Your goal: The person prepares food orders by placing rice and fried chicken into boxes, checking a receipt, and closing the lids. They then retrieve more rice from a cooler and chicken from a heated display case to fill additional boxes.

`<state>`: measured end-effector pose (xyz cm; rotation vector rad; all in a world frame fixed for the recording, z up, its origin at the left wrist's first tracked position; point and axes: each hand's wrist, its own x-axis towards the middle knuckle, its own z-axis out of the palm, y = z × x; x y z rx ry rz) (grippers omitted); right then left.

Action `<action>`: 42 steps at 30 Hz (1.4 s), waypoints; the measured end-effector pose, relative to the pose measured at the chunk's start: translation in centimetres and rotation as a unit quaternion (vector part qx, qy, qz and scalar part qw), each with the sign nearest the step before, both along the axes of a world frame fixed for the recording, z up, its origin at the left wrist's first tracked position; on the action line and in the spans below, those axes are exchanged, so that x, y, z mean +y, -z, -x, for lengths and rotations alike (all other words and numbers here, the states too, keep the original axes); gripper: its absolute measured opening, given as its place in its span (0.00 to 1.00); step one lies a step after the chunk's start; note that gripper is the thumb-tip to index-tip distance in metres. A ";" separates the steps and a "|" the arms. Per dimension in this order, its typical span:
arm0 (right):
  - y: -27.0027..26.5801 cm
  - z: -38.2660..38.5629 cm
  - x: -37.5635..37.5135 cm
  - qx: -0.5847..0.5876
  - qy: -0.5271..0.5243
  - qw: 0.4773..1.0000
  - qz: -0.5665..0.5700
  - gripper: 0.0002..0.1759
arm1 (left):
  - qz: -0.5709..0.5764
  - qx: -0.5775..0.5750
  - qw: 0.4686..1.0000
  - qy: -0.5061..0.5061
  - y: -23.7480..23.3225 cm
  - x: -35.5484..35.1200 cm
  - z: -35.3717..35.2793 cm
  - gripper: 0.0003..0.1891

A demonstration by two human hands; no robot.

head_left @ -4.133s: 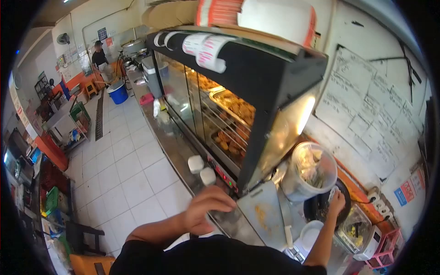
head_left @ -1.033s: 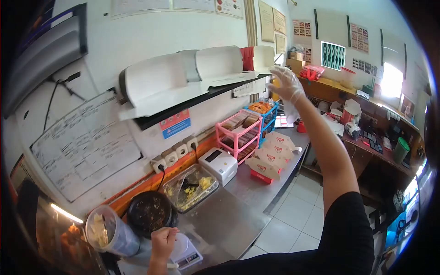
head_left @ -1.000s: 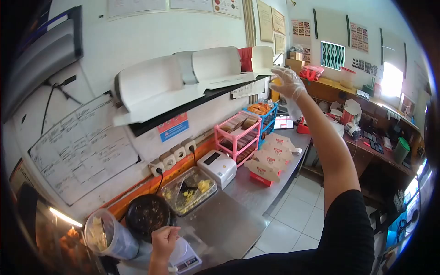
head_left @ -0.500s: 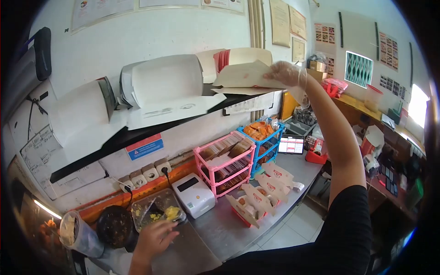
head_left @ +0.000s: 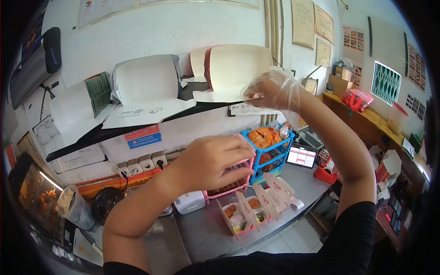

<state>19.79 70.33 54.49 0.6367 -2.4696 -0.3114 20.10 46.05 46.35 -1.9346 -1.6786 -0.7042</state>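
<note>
Arms (head_left: 341, 142) bent, right hand (head_left: 273, 91) raised at paper (head_left: 240, 68).

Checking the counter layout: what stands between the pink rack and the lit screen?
The blue rack stands between the pink rack and lit screen, as the head view shows.

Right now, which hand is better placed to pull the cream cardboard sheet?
Probably the plastic-gloved right hand, at the cream cardboard sheet; the bare left hand is lower, before the pink plastic rack.

black shelf (head_left: 187, 93): curled sheets (head_left: 146, 82); metal counter (head_left: 201, 233): food boxes (head_left: 247, 210), pink rack (head_left: 250, 168), blue rack (head_left: 269, 148).
</note>
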 end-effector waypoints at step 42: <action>5.6 -19.3 1.7 0.235 -0.029 0.915 0.327 0.18 | -0.216 -0.046 0.969 -0.112 2.8 3.1 1.5 0.59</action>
